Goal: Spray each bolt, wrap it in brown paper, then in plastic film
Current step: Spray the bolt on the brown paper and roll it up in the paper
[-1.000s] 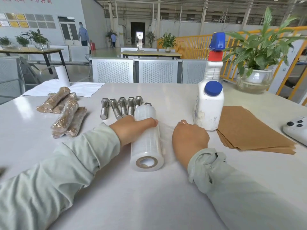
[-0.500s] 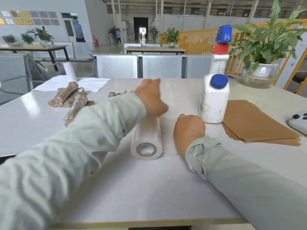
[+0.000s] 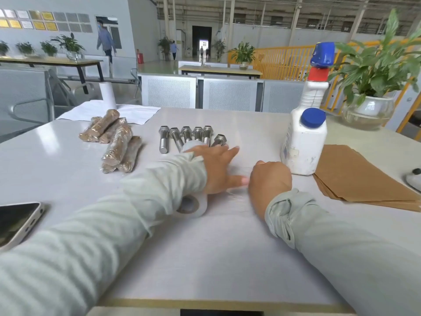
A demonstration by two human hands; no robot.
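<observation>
Several bare steel bolts (image 3: 189,136) lie in a row at the table's middle. To their left sits a pile of wrapped bolts (image 3: 116,142), in brown paper under film. A roll of plastic film (image 3: 191,206) lies lengthwise in front of the bolts, with a thin sheet pulled out to its right. My left hand (image 3: 219,170) lies flat across the roll, fingers straight and spread onto the sheet. My right hand (image 3: 270,179) rests knuckles-up on the sheet's loose end, fingers curled under it. The white spray bottle (image 3: 305,137) and a stack of brown paper (image 3: 357,179) stand to the right.
A phone (image 3: 17,222) lies at the near left edge of the white table (image 3: 205,258). A potted plant (image 3: 369,108) stands at the back right and a white device (image 3: 415,180) at the right edge. White paper and a roll (image 3: 107,94) sit at the back left.
My left hand, raised above the roll half a second ago, has come back down flat on it. My right hand has stayed on the film end.
</observation>
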